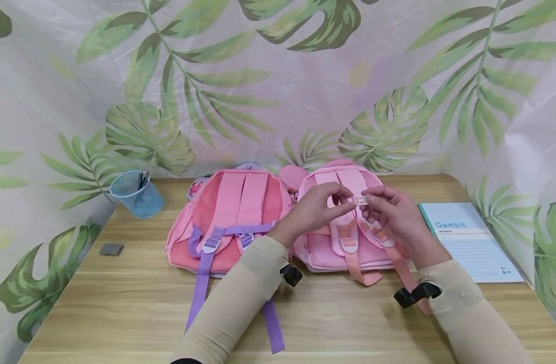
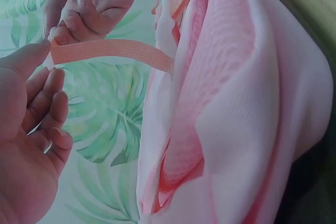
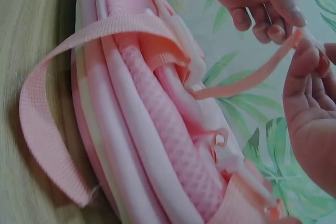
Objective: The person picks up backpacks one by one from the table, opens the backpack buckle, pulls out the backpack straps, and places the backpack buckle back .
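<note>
Both hands are raised over the light pink backpack (image 1: pixel 314 255) and meet at a small pale buckle (image 1: pixel 361 200) on a peach chest strap (image 2: pixel 110 50). Between thumb and fingertips, my left hand (image 1: pixel 321 206) pinches one side of the buckle. From the other side my right hand (image 1: pixel 398 215) pinches it too, thumb against the fingers. The strap runs from the pack's shoulder straps up to the fingers. Fingertips cover much of the buckle, so I cannot tell whether its halves are joined. Peach webbing tails (image 3: pixel 39 119) hang from the pack onto the table.
A coral-pink backpack (image 1: pixel 223 202) with purple straps lies left of the light pink one. Farther left are a blue mesh pen cup (image 1: pixel 146 199) and a small grey block (image 1: pixel 111 249). A notebook (image 1: pixel 473 247) lies at the right. A leaf-print curtain (image 1: pixel 278 91) hangs behind the table.
</note>
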A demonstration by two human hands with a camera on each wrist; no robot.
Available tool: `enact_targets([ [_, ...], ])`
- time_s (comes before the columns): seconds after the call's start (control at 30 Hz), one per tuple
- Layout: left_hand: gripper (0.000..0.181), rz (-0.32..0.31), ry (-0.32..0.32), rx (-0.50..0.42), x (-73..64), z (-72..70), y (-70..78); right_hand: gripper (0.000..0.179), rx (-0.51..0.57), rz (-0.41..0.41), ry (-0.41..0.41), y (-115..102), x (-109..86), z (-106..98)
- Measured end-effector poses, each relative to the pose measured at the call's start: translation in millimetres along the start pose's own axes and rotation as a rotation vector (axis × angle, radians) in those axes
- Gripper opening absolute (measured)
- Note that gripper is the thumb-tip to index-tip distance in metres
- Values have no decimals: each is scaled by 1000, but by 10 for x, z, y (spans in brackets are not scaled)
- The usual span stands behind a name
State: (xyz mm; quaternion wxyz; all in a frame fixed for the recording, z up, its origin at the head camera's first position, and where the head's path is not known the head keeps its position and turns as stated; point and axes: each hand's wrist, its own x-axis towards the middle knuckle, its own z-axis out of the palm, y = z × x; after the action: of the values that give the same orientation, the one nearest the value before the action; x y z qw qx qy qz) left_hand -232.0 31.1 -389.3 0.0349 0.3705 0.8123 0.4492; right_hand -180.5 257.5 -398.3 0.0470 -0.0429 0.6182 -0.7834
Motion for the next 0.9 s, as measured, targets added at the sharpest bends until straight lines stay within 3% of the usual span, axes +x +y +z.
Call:
enact_targets([
  [0.13,22,-14,21,-23,1,-2,-31,28,59,-25,-88,48,-17,-103],
  [0.23,21,-19,33,-35,1,-3,-50,31,1,-37,-110,81,-21,-177],
  [0.4,22,-25,50,-42,7,5,-65,18,-232,18,-25,50,-44,-172],
  [0.77,22,-32,52,-55,-3,-2,-67,14,-331,57,22,62,-47,-126],
  [0.9,21,-39,49,-56,-5,-5,-69,31,-399,87,34,51,-39,-114],
])
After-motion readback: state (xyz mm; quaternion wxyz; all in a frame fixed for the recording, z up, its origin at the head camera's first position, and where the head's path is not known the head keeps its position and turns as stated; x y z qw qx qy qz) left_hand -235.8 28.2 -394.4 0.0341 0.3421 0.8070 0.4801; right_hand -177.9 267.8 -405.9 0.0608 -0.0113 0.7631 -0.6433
